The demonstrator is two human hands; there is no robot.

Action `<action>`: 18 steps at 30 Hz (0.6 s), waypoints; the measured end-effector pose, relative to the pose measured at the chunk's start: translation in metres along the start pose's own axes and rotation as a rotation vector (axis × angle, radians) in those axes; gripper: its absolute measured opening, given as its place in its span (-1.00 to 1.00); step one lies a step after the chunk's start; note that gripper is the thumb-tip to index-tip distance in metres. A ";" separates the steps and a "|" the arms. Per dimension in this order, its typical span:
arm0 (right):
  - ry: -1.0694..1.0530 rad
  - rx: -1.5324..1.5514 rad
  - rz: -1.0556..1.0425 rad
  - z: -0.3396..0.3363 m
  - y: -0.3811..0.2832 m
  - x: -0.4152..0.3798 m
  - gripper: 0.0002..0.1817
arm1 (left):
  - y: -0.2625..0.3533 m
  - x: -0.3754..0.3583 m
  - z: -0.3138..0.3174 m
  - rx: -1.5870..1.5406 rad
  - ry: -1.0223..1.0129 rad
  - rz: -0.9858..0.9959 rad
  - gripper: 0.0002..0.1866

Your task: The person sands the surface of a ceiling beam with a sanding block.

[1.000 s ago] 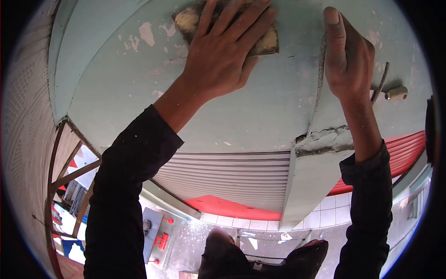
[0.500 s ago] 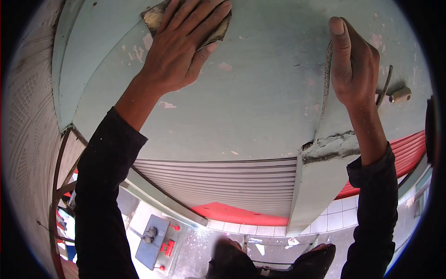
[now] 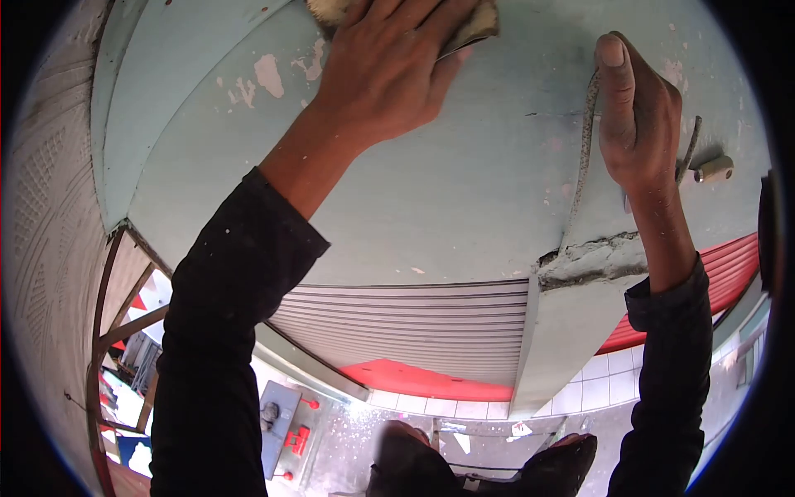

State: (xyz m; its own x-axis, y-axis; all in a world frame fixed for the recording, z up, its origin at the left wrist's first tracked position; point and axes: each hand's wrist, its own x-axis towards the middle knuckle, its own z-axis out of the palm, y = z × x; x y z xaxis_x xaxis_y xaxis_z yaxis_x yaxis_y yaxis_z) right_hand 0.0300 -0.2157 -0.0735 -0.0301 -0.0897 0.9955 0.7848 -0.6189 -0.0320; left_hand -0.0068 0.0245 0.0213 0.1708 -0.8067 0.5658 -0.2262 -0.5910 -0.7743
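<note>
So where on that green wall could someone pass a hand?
The green wall is open between left grip and right grip, down to the ribbed shutter. Crowded: around the right grip, by the speckled strip and metal stub.

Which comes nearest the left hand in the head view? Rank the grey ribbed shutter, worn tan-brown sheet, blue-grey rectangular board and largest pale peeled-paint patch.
From the left hand:
1. Worn tan-brown sheet: touching, under it.
2. Peeled-paint patch: to its left.
3. Grey ribbed shutter: below.
4. Blue-grey board: lower left.
</note>
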 end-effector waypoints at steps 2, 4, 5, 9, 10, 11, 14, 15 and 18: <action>-0.004 0.004 0.004 0.001 0.002 -0.002 -0.39 | -0.010 -0.023 -0.015 0.035 -0.110 -0.025 -0.31; 0.004 -0.006 -0.017 0.002 0.001 0.000 -0.39 | -0.019 -0.049 -0.021 0.031 -0.165 -0.070 -0.31; 0.016 -0.005 -0.016 0.003 0.000 0.000 -0.39 | -0.018 -0.054 -0.023 0.011 -0.194 -0.107 -0.32; 0.041 -0.017 -0.024 0.006 -0.002 -0.001 -0.38 | -0.006 -0.039 -0.001 0.031 -0.019 -0.021 -0.29; 0.045 -0.024 -0.030 0.006 -0.002 0.000 -0.38 | 0.012 -0.020 -0.005 0.017 -0.036 -0.007 -0.29; 0.048 -0.002 -0.016 0.006 -0.002 0.000 -0.38 | 0.028 -0.005 -0.003 0.001 -0.054 0.005 -0.28; 0.039 0.048 0.015 0.002 -0.001 -0.002 -0.39 | 0.047 0.030 0.036 -0.177 0.237 0.082 -0.25; 0.035 0.057 0.005 0.000 -0.002 -0.001 -0.39 | 0.050 0.031 0.039 -0.193 0.243 0.087 -0.25; 0.000 0.050 0.001 -0.002 -0.001 0.001 -0.39 | 0.050 0.017 0.041 -0.182 0.167 0.056 -0.23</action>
State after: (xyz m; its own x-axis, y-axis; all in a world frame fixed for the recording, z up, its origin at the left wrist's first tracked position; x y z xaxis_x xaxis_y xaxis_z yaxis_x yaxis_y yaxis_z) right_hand 0.0279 -0.2167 -0.0729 -0.0295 -0.0905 0.9955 0.8148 -0.5791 -0.0285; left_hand 0.0239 -0.0188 -0.0192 -0.0045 -0.8184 0.5746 -0.4026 -0.5245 -0.7502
